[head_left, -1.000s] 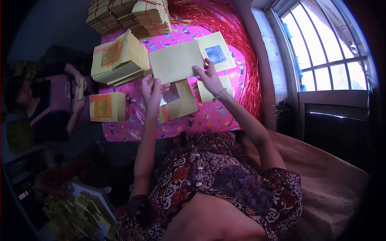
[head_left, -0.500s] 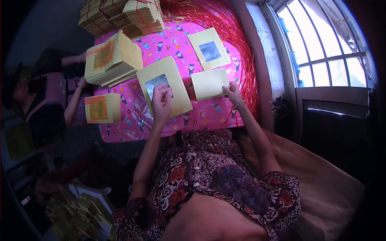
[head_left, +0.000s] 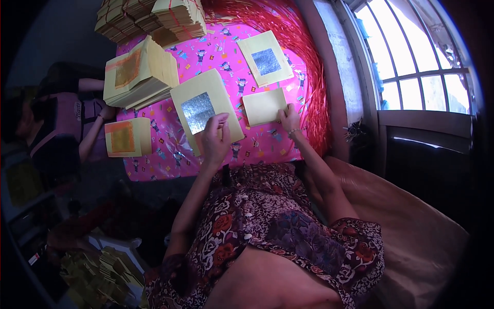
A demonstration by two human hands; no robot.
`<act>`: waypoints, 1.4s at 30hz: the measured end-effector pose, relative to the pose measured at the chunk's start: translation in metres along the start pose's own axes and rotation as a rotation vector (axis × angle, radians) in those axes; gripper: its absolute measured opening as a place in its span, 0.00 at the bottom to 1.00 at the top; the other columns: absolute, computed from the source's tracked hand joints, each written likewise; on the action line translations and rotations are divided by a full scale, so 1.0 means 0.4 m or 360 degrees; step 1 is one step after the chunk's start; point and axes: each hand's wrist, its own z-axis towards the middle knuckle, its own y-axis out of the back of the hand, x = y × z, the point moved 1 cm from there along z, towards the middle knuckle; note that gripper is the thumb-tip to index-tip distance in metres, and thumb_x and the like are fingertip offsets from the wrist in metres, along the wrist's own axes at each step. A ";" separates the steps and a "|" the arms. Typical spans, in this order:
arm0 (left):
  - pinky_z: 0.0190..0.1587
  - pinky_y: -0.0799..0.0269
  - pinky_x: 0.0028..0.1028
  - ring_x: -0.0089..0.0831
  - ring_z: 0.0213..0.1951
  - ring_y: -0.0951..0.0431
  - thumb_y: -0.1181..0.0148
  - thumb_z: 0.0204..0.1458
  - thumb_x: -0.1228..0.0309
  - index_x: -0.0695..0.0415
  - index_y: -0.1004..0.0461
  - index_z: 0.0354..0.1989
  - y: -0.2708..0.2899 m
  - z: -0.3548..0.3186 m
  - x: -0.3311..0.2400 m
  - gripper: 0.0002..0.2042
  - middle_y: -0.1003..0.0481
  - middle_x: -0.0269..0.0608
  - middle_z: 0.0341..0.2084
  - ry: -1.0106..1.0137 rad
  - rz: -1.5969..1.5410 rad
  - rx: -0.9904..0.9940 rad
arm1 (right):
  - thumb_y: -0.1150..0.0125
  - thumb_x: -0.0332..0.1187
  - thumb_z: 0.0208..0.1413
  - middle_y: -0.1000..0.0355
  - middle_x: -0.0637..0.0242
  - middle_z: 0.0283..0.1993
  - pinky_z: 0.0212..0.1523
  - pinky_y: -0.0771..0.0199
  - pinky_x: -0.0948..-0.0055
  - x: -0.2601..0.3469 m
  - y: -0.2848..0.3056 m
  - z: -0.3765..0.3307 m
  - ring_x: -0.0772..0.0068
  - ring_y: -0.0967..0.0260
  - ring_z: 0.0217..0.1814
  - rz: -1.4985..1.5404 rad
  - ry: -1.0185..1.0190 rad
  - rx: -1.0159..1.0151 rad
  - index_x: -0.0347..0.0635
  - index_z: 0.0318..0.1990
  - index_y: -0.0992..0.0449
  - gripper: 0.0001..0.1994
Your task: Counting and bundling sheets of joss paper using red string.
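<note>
My right hand (head_left: pixel 290 120) grips the right edge of a plain pale-yellow paper (head_left: pixel 261 105) on the table, thumb on top. My left hand (head_left: pixel 216 138) hovers over the lower right part of a pale-yellow paper stack (head_left: pixel 224 103). Its fingers are curled together; whatever they hold, if anything, is hidden. A silver foil square (head_left: pixel 197 112) lies on that stack, left of the fingers. Beyond the plain paper lies another yellow sheet (head_left: pixel 276 46) bearing a silver foil square (head_left: pixel 266 62).
A pink patterned cover (head_left: pixel 170 165) is on the table. At the left stand a tall paper stack (head_left: pixel 164 64) and a low one (head_left: pixel 143 136), beside a co-worker's arm (head_left: pixel 92 136). Tied bundles (head_left: pixel 180 19) and red plastic strands (head_left: pixel 315 77) line the far and right edges.
My left hand has drawn back toward me and slightly right, uncovering more of the foil square. My right hand has shifted a little left, still at the plain paper's edge.
</note>
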 end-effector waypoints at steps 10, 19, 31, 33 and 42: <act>0.44 0.32 0.32 0.39 0.41 0.27 0.47 0.48 0.78 0.59 0.28 0.37 0.003 -0.042 -0.055 0.07 0.27 0.43 0.34 -0.0200 0.0122 0.0121 | 0.40 0.33 0.42 0.36 0.50 0.39 0.41 0.33 0.58 0.084 0.024 -0.029 0.50 0.38 0.43 -0.0667 0.0218 -0.0327 0.37 0.37 0.35 0.16; 0.52 0.39 0.38 0.40 0.46 0.33 0.37 0.38 0.72 0.56 0.30 0.42 0.205 -0.071 0.033 0.19 0.30 0.41 0.42 -0.0218 0.0534 0.0243 | 0.38 0.29 0.45 0.33 0.58 0.36 0.41 0.34 0.64 0.314 0.165 -0.082 0.57 0.34 0.41 0.0150 0.0988 -0.0022 0.39 0.38 0.30 0.11; 0.53 0.39 0.36 0.40 0.51 0.36 0.33 0.34 0.71 0.54 0.33 0.48 0.225 -0.083 0.084 0.27 0.33 0.38 0.47 -0.0289 0.0690 0.0491 | 0.37 0.44 0.41 0.35 0.70 0.43 0.48 0.35 0.68 0.452 0.059 -0.177 0.69 0.37 0.51 -0.0565 0.1947 0.0679 0.48 0.40 0.30 0.19; 0.52 0.38 0.36 0.39 0.48 0.33 0.32 0.34 0.70 0.54 0.30 0.45 0.233 -0.075 0.088 0.25 0.31 0.39 0.46 -0.0334 0.0626 0.0523 | 0.38 0.44 0.42 0.34 0.70 0.42 0.46 0.34 0.69 0.450 0.060 -0.170 0.70 0.36 0.49 -0.0552 0.1997 0.0671 0.48 0.38 0.29 0.16; 0.54 0.37 0.36 0.39 0.50 0.31 0.32 0.34 0.71 0.55 0.28 0.43 0.269 -0.054 0.094 0.22 0.28 0.40 0.46 -0.0342 0.0500 0.0675 | 0.43 0.40 0.48 0.31 0.67 0.27 0.35 0.29 0.67 0.492 0.056 -0.148 0.66 0.30 0.34 -0.0529 0.1975 0.0739 0.47 0.25 0.30 0.09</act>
